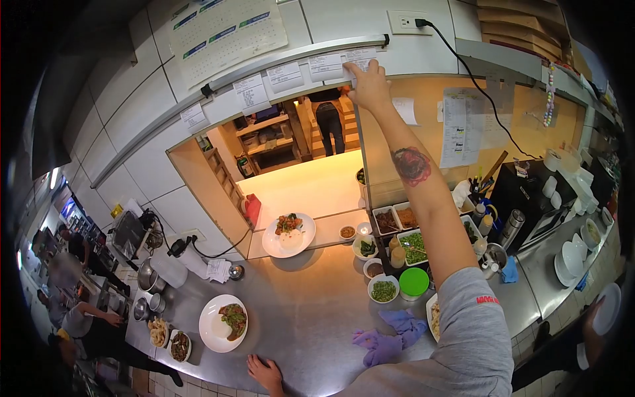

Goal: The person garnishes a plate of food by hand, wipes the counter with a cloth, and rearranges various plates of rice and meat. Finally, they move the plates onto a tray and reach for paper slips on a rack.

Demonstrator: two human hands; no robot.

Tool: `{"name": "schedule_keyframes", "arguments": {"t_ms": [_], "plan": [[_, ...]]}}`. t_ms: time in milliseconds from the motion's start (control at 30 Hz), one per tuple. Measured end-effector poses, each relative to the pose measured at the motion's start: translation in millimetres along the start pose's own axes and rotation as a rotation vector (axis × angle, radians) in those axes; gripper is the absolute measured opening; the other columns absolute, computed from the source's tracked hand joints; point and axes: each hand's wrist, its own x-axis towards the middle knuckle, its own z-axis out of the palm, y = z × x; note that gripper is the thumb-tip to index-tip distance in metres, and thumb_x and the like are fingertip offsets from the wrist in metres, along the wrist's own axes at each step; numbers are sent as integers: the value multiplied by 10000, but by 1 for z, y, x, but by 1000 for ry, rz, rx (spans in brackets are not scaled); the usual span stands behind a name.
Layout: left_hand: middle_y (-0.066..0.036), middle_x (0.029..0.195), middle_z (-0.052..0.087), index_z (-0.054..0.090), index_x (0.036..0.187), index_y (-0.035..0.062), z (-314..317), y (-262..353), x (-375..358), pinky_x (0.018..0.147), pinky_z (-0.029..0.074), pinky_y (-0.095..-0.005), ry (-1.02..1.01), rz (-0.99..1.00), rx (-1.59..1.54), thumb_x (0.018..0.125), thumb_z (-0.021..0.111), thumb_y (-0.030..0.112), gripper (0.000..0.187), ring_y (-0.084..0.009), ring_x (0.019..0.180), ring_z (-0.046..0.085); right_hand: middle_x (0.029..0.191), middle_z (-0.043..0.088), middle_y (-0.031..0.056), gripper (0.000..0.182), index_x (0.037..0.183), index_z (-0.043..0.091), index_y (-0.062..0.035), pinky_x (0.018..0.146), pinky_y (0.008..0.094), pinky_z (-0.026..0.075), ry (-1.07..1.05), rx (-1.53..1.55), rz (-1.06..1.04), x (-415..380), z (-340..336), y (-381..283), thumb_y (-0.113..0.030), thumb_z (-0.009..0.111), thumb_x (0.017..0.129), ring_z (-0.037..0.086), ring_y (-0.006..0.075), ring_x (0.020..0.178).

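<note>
1. While the left hand (266,374) rested palm down near the counter (297,317) edge, its fingers loosely spread and holding nothing, the right hand (372,89) was raised to a paper slip (360,57) under the right-hand end of the metal rail (264,68), above the serving opening.
2. The right thumb and fingertips were at the slip's lower part; whether they pinched it or only touched it, I could not tell.
3. The slip looked very light, thin and limp, likely to crease or tear if tugged askew. Its free lower edge seemed the best hold, taken lightly between thumb and forefinger pads, clear of the neighbouring slip (325,67).
4. Below, one white plate (269,242) of food stood at the opening and another (208,325) near the left hand.
5. The raised hand covered part of the slip, and its print was too small to read. The left forearm was cut off by the frame; the person (329,126) beyond the opening showed only in part.
</note>
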Motion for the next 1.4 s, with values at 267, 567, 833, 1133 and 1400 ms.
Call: {"name": "schedule_keyframes", "arguments": {"t_ms": [267, 567, 833, 1133, 1400], "plan": [[-162, 1362, 407, 452, 1233, 5, 2, -2, 0, 1047, 223, -515, -3, 9, 9, 791, 520, 235, 503, -335, 1277, 344, 1119, 471, 142, 543, 1211, 514, -170, 810, 558, 407, 117, 30, 38, 2, 9, 2, -150, 660, 689, 493, 325, 1032], [-177, 1353, 412, 448, 1232, -4, 1, -2, 1, 1036, 233, -517, 5, 15, 11, 792, 514, 236, 506, -350, 1262, 354, 1150, 507, 103, 456, 1166, 556, -131, 794, 464, 439, 263, 114, -306, 5, 30, -21, -57, 586, 716, 504, 297, 1050], [-177, 1354, 411, 442, 1243, 1, 0, -1, 1, 1036, 232, -522, 1, 21, 2, 790, 511, 238, 516, -359, 1264, 351, 1051, 534, 189, 284, 991, 530, -11, 787, 456, 450, 257, 278, -54, 25, 29, -34, -149, 626, 762, 555, 365, 912], [-175, 1358, 407, 462, 1225, 1, -9, 0, 7, 1047, 223, -515, -11, -19, -67, 747, 551, 231, 538, -346, 1281, 335, 901, 618, 93, 199, 940, 588, -99, 812, 348, 452, 454, 641, -63, 48, 84, -32, -35, 583, 751, 600, 281, 862], [-208, 1402, 320, 440, 1251, -8, -3, -10, 10, 1036, 225, -555, -92, 13, -1, 770, 558, 263, 565, -367, 1295, 296, 879, 664, 75, 310, 959, 652, -68, 740, 303, 462, -340, 1058, -55, -245, 198, -200, 31, 530, 692, 607, 184, 808]]}}
